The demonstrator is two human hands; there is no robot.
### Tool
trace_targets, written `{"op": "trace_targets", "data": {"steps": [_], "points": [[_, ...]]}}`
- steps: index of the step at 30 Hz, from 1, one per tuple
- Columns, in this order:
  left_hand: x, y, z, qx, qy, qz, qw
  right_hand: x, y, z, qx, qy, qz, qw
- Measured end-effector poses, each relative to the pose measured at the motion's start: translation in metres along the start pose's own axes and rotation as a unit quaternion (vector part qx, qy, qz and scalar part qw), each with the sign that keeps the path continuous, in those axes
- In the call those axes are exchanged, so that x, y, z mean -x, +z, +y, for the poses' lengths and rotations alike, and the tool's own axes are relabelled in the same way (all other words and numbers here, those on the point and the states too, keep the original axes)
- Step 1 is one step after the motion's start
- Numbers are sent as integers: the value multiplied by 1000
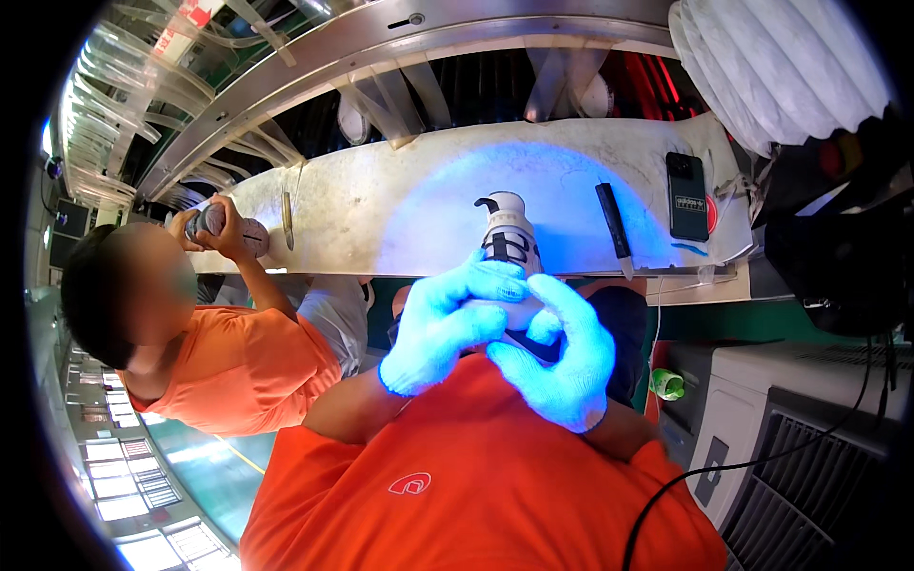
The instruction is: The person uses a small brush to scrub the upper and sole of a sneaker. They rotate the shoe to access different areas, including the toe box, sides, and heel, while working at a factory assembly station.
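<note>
"Where's the white bottle point(506, 235) in all that blue light?"

"Between the hands, in front of the orange shirt point(457, 457). Its capped end points away over the worktable point(333, 214); the other end is partly hidden by the fingers. I can't tell whether it touches the table."

"And the hands? Gloved, I see."

"Yes, both. The left hand point(446, 322) is closed on the bottle's left side, fingers bent across its lower body. The right hand point(564, 357) is curled just beside its lower right side, thumb toward the left hand. Whether that one grips, I can't tell."

"Any writing?"

"Bold black markings on the bottle, too small to make out from here. There's a pale outlined emblem on the shirt and a light printed patch on the dark phone point(685, 195) at the table's right end."

"How does the bottle look?"

"Pale and rounded, with a narrower white top and a black curved piece sticking out leftward. The blue light tints it and the gloves. A slim black-handled tool point(613, 221) lies to its right, and on the left a co-worker point(238, 371) holds a grey cylindrical container point(255, 238)."
</note>
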State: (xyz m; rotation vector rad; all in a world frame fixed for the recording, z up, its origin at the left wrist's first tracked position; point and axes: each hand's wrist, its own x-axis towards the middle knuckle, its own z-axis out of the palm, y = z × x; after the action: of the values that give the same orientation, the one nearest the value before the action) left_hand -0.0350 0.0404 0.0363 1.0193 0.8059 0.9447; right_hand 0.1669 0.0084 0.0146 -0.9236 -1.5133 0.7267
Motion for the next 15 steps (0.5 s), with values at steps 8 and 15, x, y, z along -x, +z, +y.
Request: {"op": "trace_targets", "data": {"steps": [8,15], "points": [[5,-11,2,-80,30,-30,996,1,3,-3,20,8,9,1000],[2,-20,-4,-196,131,-42,971,4,9,1,42,34,33,998]]}}
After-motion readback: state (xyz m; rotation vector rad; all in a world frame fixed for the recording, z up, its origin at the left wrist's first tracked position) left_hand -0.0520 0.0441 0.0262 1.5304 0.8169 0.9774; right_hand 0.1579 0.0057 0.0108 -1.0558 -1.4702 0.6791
